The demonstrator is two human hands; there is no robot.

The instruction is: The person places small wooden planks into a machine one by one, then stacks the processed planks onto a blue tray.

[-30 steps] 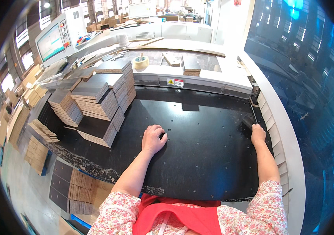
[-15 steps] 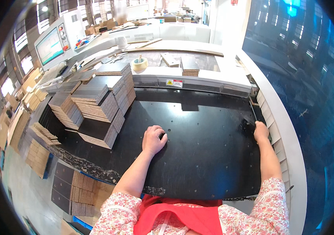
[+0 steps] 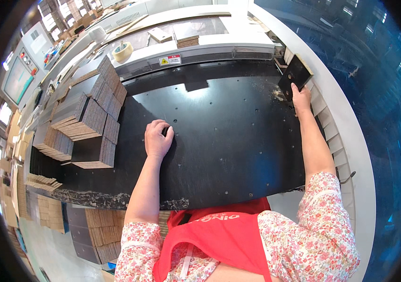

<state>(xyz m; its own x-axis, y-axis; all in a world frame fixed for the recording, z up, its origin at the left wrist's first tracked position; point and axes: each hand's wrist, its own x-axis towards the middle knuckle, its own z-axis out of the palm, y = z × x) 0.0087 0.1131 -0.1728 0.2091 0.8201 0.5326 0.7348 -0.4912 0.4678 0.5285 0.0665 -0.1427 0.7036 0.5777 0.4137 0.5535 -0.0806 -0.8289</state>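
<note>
My right hand (image 3: 301, 97) has moved up along the right edge of the black desk (image 3: 219, 141) since a second ago. Then it lay flat near the edge with nothing in it; now its fingers are pinched on the lower corner of a small black square board (image 3: 295, 74), which stands tilted at the far right corner of the desk, just by the white ribbed side rail (image 3: 332, 136). A little pale dust or chips (image 3: 275, 95) lies on the desk right beside it. So one piece is now in my grip where before there was none, and I judge that the board is being lifted from that corner.

My left hand (image 3: 157, 140) has hardly shifted: it rests palm down near the middle of the desk, fingers curled loosely, holding nothing. To its left the stacks of black-faced brown boards (image 3: 85, 124) stand as they did, leaning in uneven piles, well apart from the board in my right hand. A roll of tape (image 3: 122, 50) sits on the machine beyond.
</note>
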